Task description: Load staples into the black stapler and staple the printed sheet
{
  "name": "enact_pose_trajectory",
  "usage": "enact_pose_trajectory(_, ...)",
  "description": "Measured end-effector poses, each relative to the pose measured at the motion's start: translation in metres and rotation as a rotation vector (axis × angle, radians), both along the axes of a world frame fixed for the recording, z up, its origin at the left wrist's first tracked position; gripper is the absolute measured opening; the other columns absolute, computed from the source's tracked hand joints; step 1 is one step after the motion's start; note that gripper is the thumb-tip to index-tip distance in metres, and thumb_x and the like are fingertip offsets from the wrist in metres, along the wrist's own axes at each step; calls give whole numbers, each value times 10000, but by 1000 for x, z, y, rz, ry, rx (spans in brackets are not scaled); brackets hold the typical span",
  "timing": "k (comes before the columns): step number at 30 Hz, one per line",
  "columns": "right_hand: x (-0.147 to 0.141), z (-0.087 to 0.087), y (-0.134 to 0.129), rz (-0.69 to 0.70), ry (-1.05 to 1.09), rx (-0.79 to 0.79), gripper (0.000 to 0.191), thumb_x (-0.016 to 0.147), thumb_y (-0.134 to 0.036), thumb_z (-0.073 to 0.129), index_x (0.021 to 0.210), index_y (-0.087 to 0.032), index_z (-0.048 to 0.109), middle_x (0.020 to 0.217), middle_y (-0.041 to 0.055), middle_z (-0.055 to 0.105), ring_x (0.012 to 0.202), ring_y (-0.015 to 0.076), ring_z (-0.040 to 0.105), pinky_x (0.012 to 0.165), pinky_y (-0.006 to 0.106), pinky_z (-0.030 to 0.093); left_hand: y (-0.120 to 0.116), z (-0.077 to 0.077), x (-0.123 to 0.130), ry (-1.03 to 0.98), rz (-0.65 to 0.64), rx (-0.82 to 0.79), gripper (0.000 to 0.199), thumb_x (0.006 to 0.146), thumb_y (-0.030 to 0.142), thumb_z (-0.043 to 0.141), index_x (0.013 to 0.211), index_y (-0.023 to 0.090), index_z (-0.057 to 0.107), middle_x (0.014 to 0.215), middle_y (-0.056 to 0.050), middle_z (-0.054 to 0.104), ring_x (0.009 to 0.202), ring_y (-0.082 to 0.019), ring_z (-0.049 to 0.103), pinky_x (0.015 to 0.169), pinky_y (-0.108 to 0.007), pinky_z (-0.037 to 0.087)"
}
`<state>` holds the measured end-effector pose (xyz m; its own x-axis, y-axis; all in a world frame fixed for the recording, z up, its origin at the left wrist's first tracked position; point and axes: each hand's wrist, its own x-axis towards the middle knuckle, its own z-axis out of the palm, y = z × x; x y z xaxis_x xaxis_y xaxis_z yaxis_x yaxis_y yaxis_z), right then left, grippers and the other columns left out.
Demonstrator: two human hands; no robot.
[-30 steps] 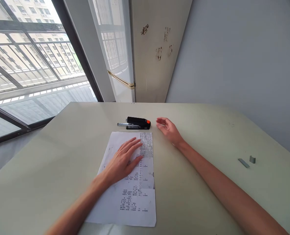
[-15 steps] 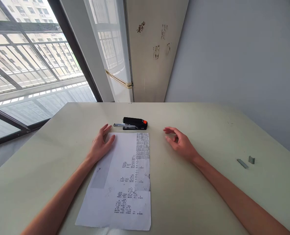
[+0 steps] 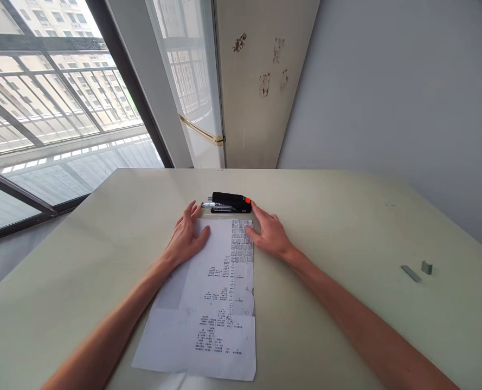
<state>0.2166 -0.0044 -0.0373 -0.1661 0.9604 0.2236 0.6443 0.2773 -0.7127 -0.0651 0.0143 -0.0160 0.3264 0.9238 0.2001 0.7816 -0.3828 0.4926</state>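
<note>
Sheet: a white rectangular paper sheet [image 3: 208, 303] with black print, a dense block of it at the far right corner and a grey patch along the left side; it lies flat on the pale greenish, smooth table [image 3: 330, 216] and is the landmark here.
Stapler: a black, long-bodied stapler [image 3: 230, 202] with a silver metal rail and an orange mark; it lies just beyond the sheet's far edge, rail end to the left, orange end to the right.
Left hand: the left hand [image 3: 186, 238] is at the sheet's far left corner, open, gripping nothing, thumb over the paper; its fingertips are by the silver rail, contact unclear.
Right hand: the right hand [image 3: 271, 233] is at the sheet's far right corner, fingers loosely spread without a grip, thumb over the dense print; the forefinger reaches the orange end, though whether it touches cannot be told.
Grey pieces: a thin, flat grey strip [image 3: 410, 273] and a small, curved grey piece [image 3: 426, 267] lie well to the right of the sheet.
Backdrop: a cream panel with brown stains [image 3: 251, 119] stands beyond the sheet.
</note>
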Motion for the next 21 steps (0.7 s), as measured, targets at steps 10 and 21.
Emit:
enact_pose_trajectory(10, 4, 1, 12, -84, 257, -18, 595, 915, -391, 673, 1483, -263, 553, 1517, 100, 642, 1356, 330, 619, 1077, 547, 528, -2, 3, -3, -32, 24, -31, 757, 998, 501, 536, 1625, 244, 198, 1649, -145, 489, 1516, -358, 474, 1226, -619, 389)
enact_pose_trajectory(21, -13, -1, 46, -20, 255, 58, 406, 939, -443, 689, 1280, -226, 724, 1129, 73, 763, 751, 202, 621, 772, 394, 567, 0, -1, -3, 13, -46, 30, 779, 1026, 447, 497, 1654, 200, 107, 1628, -177, 506, 1578, -333, 393, 1261, -622, 338)
